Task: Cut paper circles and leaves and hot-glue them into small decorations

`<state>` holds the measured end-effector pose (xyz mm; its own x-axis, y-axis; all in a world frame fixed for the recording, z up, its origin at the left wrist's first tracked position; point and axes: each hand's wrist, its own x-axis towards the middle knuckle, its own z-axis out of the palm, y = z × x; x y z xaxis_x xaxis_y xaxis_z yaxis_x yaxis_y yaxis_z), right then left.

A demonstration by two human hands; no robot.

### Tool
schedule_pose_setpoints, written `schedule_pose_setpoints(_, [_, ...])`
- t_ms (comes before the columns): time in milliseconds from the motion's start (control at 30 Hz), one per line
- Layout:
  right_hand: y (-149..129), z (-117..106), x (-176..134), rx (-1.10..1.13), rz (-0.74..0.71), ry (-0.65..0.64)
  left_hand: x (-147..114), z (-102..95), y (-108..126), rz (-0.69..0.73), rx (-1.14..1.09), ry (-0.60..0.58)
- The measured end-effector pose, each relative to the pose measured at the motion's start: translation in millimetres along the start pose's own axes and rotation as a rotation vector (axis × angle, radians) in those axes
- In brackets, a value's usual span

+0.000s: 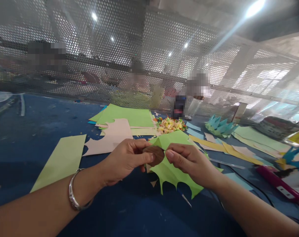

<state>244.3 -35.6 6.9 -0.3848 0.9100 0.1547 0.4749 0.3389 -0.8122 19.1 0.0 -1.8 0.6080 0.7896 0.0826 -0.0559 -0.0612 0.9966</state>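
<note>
My left hand (pixel 133 156) grips a flat brown disc (pixel 157 155), thumb on its near face and fingers behind. The disc's material is not clear. Close to its right edge, the fingertips of my right hand (pixel 186 161) are pressed together in a pinch, and whatever lies between them is too small to make out. Beneath and behind both hands is a bright green paper (pixel 172 176) with scalloped cuts and pointed tips. A pen (pixel 186 199) lies partly under its near edge, and a small paper scrap (pixel 153 183) rests beside it.
Green sheets (pixel 129 115), a cut pink paper (pixel 114 135) and a pale green strip (pixel 62 158) lie on the blue table (pixel 114 214). Behind are folded paper pieces (pixel 171 125) and a perforated metal screen (pixel 102 65). A magenta power strip (pixel 278 182) with cables is at right.
</note>
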Motion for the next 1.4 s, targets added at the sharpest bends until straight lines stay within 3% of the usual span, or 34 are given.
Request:
schedule_pose_setpoints(433, [-2.2,-0.8,1.9,-0.072,-0.026,0.02,2.1,-1.1,-0.2,0.019,0.064,-0.005])
schedule_pose_setpoints(700, [0.7,-1.0,1.4,-0.105,-0.024,0.018,0.0,-1.3,0.5,0.047,0.175,0.057])
schedule_pose_setpoints(900, [0.8,-0.6,1.5,-0.128,-0.02,0.008,0.7,-1.5,2.4,0.118,0.227,0.059])
schedule_pose_setpoints(1400, [3.4,-2.1,1.4,-0.136,0.004,-0.022,1.9,-2.4,5.1,0.081,0.273,0.077])
